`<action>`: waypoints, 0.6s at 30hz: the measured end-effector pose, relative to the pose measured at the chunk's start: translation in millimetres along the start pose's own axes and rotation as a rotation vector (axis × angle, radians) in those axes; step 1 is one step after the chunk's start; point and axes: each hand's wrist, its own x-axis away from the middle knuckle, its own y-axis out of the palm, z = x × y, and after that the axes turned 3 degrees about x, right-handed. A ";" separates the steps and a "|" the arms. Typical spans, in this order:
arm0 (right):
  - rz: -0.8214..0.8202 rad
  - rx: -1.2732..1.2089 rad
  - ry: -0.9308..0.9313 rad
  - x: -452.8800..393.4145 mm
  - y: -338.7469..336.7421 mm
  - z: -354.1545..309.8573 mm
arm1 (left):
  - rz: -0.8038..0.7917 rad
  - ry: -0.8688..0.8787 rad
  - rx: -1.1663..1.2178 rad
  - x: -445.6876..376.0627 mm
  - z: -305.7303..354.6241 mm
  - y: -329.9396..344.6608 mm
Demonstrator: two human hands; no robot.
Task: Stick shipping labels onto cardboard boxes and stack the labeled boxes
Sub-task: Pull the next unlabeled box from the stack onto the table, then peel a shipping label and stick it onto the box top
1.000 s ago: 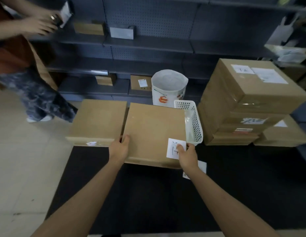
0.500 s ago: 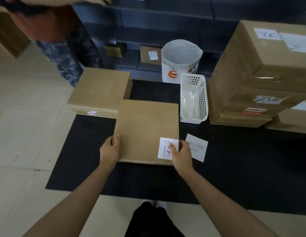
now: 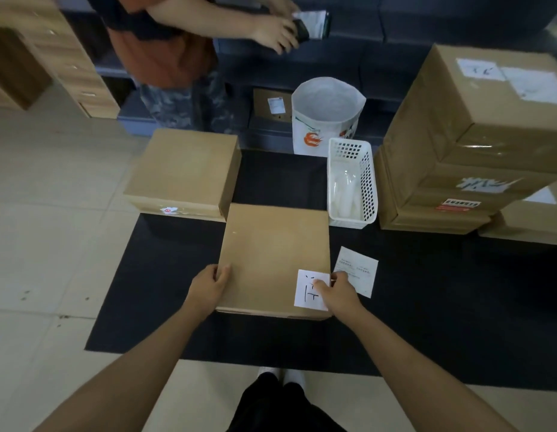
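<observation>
A flat cardboard box [image 3: 272, 254] lies on the black mat [image 3: 426, 322] in front of me. My left hand [image 3: 208, 286] grips its near left edge, thumb on top. My right hand [image 3: 338, 291] grips the near right corner, with its thumb on a white label [image 3: 308, 291] with black handwriting stuck to the box top. A second white paper slip [image 3: 359, 269] lies on the mat just right of the box. Another plain box [image 3: 183, 171] sits at the far left. A stack of labeled boxes [image 3: 467, 141] stands at the right.
A white perforated basket [image 3: 353, 182] stands between my box and the stack. Behind it is a white paper bag [image 3: 325, 115], then dark shelving. Another person [image 3: 177, 57] stands at the far left, hands on an object by the shelf. Tiled floor surrounds the mat.
The box has come toward me, away from the far box and basket, and now lies on the mat. My view has tilted down. The other person has shifted right.
</observation>
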 end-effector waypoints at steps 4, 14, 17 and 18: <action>-0.118 0.216 -0.008 -1.3 -20.6 -6.1 | 0.013 0.015 -0.128 -5.2 19.0 -10.5; -0.009 0.692 -0.191 -7.6 -64.5 4.4 | 0.102 0.365 -0.744 -15.9 111.8 21.9; -0.019 0.806 -0.250 -18.6 -77.7 11.4 | 0.044 0.401 -0.752 -17.7 139.2 53.9; -0.021 0.828 -0.265 -22.6 -81.4 13.0 | 0.035 0.412 -0.752 -18.4 147.8 64.2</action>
